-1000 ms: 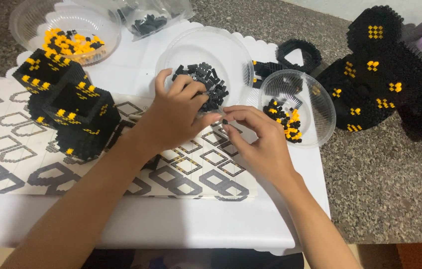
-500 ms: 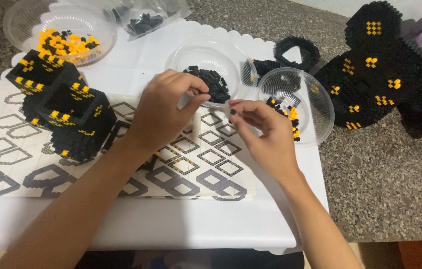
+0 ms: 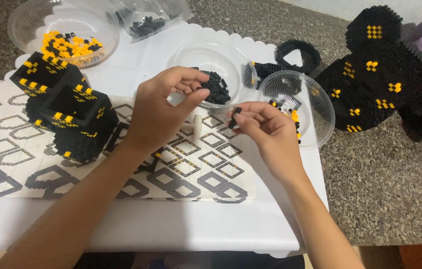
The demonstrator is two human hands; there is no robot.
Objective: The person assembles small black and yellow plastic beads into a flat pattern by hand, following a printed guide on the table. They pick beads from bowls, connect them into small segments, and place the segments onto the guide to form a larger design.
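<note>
Fingertips of the right hand (image 3: 265, 132) pinched a small black brick (image 3: 235, 115), held just above the printed instruction sheet (image 3: 181, 164) and near the rim of the clear bowl of black bricks (image 3: 211, 74). That brick sat at the hand's far left edge, between thumb and forefinger, with the other fingers curled in. To its left, the left hand (image 3: 163, 107) hung over the near side of the same bowl, its fingers bent narrowly together with the tips touching or almost touching the loose black pieces; whether it gripped one could not be told. A small pale tool (image 3: 197, 125) stood on the sheet between the two hands. Farther left lay a black and yellow brick block (image 3: 66, 114), and to the right a second clear bowl (image 3: 310, 107) sat beside a large black brick model (image 3: 380, 74).
</note>
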